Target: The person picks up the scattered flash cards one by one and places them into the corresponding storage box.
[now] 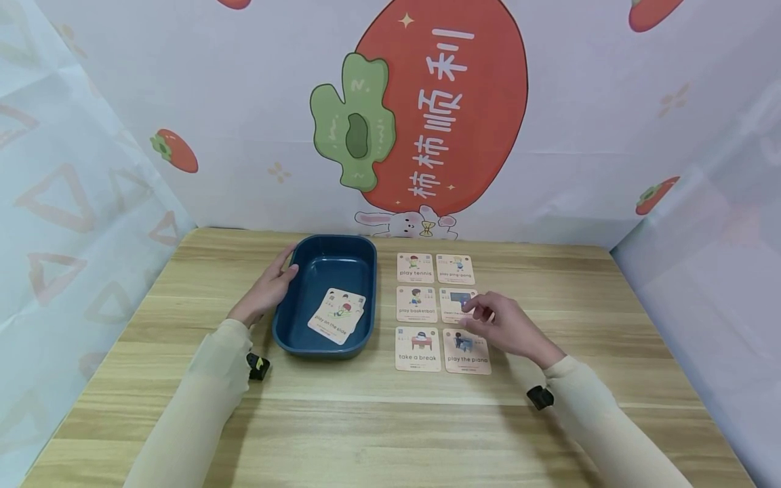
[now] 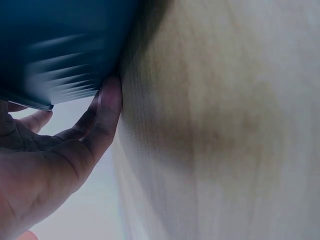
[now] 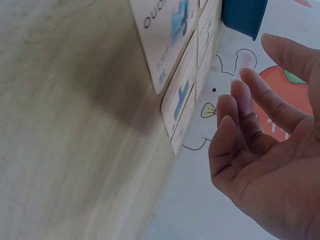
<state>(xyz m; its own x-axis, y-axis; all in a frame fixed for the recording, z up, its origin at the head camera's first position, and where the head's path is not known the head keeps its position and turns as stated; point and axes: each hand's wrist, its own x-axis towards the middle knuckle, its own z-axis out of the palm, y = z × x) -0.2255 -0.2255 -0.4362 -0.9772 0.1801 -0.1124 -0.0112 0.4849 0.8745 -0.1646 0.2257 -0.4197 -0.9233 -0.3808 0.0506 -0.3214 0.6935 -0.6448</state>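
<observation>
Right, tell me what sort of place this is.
Probably a small staged tabletop corner, perhaps for learning activities: a wood-grain table against a cartoon-printed backdrop, with English-captioned picture cards laid in rows.

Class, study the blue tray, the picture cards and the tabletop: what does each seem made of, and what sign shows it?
Blue tray: probably moulded plastic, glossy, judging by bright highlights and rounded corners; enamelled metal isn't ruled out.
Picture cards: likely printed paperboard, thin and flat with neat edges; any coating is unclear.
Tabletop: wood or wood-look laminate, fairly matt, by its streaky grain.
</observation>
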